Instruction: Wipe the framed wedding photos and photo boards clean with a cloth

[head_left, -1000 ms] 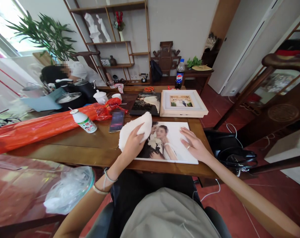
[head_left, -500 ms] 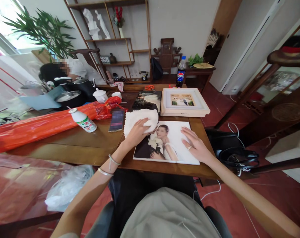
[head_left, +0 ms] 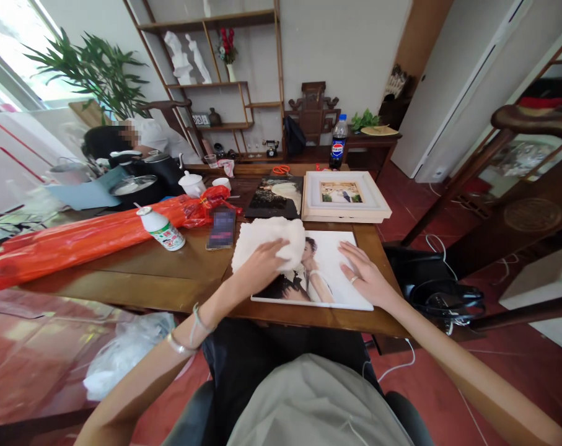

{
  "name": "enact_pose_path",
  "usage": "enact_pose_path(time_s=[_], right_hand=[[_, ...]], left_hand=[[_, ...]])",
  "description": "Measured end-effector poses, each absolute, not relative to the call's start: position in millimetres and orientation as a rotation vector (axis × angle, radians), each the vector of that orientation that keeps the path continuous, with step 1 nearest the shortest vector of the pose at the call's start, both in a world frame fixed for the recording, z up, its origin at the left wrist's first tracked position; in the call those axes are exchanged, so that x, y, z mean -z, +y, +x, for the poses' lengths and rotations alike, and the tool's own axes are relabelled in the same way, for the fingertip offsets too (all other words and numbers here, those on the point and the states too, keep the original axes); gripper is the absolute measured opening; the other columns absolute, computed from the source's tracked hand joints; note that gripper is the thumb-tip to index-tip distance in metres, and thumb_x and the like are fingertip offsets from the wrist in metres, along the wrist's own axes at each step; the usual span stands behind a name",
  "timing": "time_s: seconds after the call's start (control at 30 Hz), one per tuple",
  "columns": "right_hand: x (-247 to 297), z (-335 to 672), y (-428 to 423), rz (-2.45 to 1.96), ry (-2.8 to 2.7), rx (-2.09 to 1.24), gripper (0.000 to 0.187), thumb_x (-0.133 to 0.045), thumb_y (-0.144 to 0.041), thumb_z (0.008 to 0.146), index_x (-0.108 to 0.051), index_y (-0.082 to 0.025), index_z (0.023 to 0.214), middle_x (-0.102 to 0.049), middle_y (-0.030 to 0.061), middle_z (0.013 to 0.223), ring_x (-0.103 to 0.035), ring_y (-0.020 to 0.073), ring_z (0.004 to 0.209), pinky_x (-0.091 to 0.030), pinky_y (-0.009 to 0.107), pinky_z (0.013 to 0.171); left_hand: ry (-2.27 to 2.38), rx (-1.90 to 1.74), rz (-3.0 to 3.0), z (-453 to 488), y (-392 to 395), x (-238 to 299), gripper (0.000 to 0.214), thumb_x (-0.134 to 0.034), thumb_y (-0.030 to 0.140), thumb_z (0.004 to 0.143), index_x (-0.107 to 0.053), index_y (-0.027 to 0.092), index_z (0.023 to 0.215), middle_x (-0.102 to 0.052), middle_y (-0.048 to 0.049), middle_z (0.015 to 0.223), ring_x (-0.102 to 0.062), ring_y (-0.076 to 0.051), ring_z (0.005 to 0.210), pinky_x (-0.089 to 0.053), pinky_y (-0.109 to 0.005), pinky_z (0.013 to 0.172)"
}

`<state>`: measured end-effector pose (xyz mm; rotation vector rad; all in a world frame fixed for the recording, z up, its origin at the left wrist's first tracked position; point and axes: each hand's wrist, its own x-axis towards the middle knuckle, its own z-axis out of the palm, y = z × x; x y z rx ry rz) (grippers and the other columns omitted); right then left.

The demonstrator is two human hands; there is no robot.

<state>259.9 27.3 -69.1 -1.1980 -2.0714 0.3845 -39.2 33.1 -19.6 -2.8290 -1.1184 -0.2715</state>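
A white cloth (head_left: pixel 266 238) lies bunched over the left part of a photo panel (head_left: pixel 339 279), which shows a couple in wedding clothes. My left hand (head_left: pixel 263 263) presses on this cloth and holds it against the panel's surface. On the panel's white right side rests my right hand (head_left: pixel 362 272), fingers stretched and apart, wearing a ring. The cloth hides the upper left of the picture. Just behind are a darker photo panel (head_left: pixel 276 195) and a white framed picture (head_left: pixel 348 189) on a shallow box.
To the left are a phone (head_left: pixel 221 229), a white bottle (head_left: pixel 160 228) and a long red plastic-wrapped bundle (head_left: pixel 90 232). Orange-handled scissors (head_left: pixel 281 169) and a cola bottle (head_left: pixel 339 142) stand at the back. Another person (head_left: pixel 145 133) is at the far left.
My left hand and the cloth have slid right and slightly nearer across the panel, now covering more of the picture. My right hand stays in place. The camera view has tilted slightly.
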Motion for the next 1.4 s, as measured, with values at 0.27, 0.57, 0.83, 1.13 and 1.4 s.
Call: enact_pose_path(time_s=[0.27,0.57,0.83,1.13,1.4], right_hand=[[69,265,27,-1.167,-2.14,-0.384,0.048,-0.051,-0.041,0.092,-0.049,-0.025,0.137,-0.043,0.01,0.148,-0.034,0.0274,0.14,-0.032,0.053,0.115],[71,264,27,-1.166,-2.124,-0.367,0.047,-0.051,-0.041,0.092,-0.049,-0.025,0.137,-0.044,0.0101,0.148,-0.035,0.0274,0.14,-0.033,0.054,0.113],[69,261,27,-1.192,-2.086,-0.388,0.045,-0.048,-0.041,0.093,-0.051,-0.026,0.135,-0.047,0.0098,0.145,-0.037,0.027,0.139,-0.033,0.053,0.114],[67,262,29,-1.199,-2.115,-0.393,0.045,-0.05,-0.041,0.092,-0.054,-0.022,0.133,-0.047,0.0113,0.146,-0.038,0.0269,0.139,-0.033,0.052,0.114],[70,257,36,-1.227,-2.04,-0.396,0.045,-0.054,-0.042,0.089,-0.058,-0.024,0.13,-0.049,0.01,0.144,-0.042,0.0285,0.136,-0.035,0.054,0.113]], left_hand=[[-1.061,0.351,-3.042,-23,-13,-1,0.014,-0.064,0.033,0.084,-0.073,0.025,0.09,-0.051,-0.0058,0.139,-0.045,-0.028,0.129,-0.041,-0.044,0.104],[-1.344,0.32,-2.78,-37,95,24,0.032,-0.049,0.03,0.093,-0.063,0.016,0.117,-0.036,-0.0132,0.151,-0.021,-0.039,0.142,-0.022,-0.064,0.109],[-1.119,0.132,-2.935,-28,-1,16,0.031,-0.057,0.014,0.083,-0.069,0.021,0.11,-0.03,-0.0093,0.155,-0.013,-0.036,0.145,-0.019,-0.06,0.114],[-1.073,0.219,-2.92,-26,-26,22,0.023,-0.061,0.022,0.084,-0.072,0.023,0.103,-0.025,-0.0079,0.157,-0.017,-0.036,0.144,-0.021,-0.058,0.115],[-1.41,0.299,-2.635,-39,80,31,0.032,-0.048,0.029,0.095,-0.062,0.02,0.122,-0.034,-0.0125,0.152,-0.026,-0.035,0.142,-0.03,-0.058,0.109]])
